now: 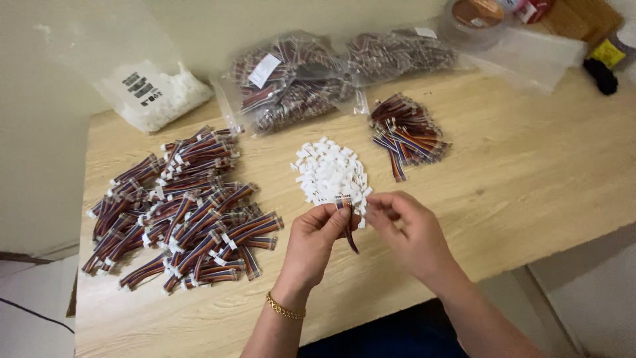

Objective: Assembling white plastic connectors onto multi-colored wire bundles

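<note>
Home piecework bench: wooden table (530,166) (heaped with cable bundles (182,209)).

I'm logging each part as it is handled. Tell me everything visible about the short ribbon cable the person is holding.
The ribbon cable is a short, flat band of thin striped wires, dark red, brown and bluish, with a small white end piece at its top. It hangs roughly upright above the wooden table, just in front of the pile of white connectors. The left hand pinches its upper part; the right hand touches its top end. Its lower end dangles free.
</note>
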